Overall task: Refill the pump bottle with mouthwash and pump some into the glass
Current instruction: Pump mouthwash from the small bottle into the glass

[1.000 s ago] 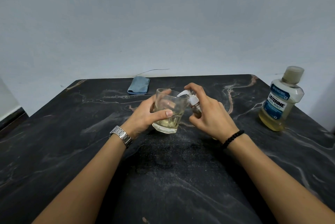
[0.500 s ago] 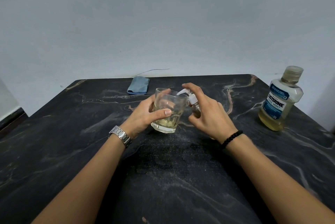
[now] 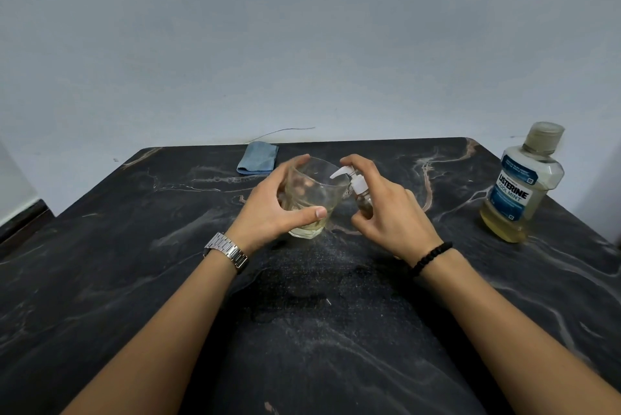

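Watching through the head camera, I see the left hand wrapped around the glass, thumb across the near side and fingers curled round the far side; the glass leans toward the pump bottle and holds a little pale yellow liquid at its base. The right hand grips the pump bottle just beside the glass — index finger arched over the white pump head, whose spout reaches over the glass rim. Both sit near the middle of the dark marbled table. At the right edge stands the mouthwash bottle, capped, partly filled with yellow liquid. A folded blue cloth lies at the far edge, behind the glass.
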